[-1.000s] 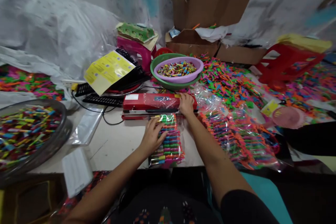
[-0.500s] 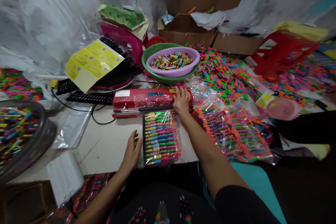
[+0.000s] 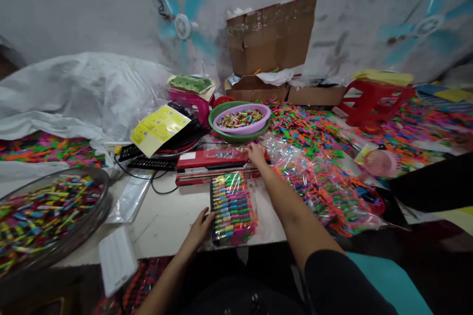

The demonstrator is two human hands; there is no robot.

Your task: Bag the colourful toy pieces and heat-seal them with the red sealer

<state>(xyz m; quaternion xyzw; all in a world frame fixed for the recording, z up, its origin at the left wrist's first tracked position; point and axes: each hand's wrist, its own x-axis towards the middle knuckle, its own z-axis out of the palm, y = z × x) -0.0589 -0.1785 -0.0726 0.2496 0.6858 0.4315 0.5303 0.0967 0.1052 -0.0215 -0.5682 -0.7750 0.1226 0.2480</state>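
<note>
A clear bag of colourful sticks [image 3: 233, 209] lies on the white table, its top edge against the red sealing machine [image 3: 210, 160]. My left hand [image 3: 201, 224] is beside the dark left edge of the bag, its fingers apart and fingertips near that edge. My right hand [image 3: 256, 153] rests on the right end of the red machine, its fingers bent over the top; whether they grip anything is hard to make out. More filled bags [image 3: 325, 192] are piled to the right of my right forearm.
A lilac basin [image 3: 242, 119] of small pieces sits in a green one behind the machine. At left are a large tub [image 3: 105, 192], a white block [image 3: 117, 260] and cables. Loose colourful pieces [image 3: 306, 125] and a red stool [image 3: 375, 103] are at back right.
The view has tilted up, showing more wall and two fans. The machine's front bar has lifted, leaving a wider gap. Both hands stay near the same places.
</note>
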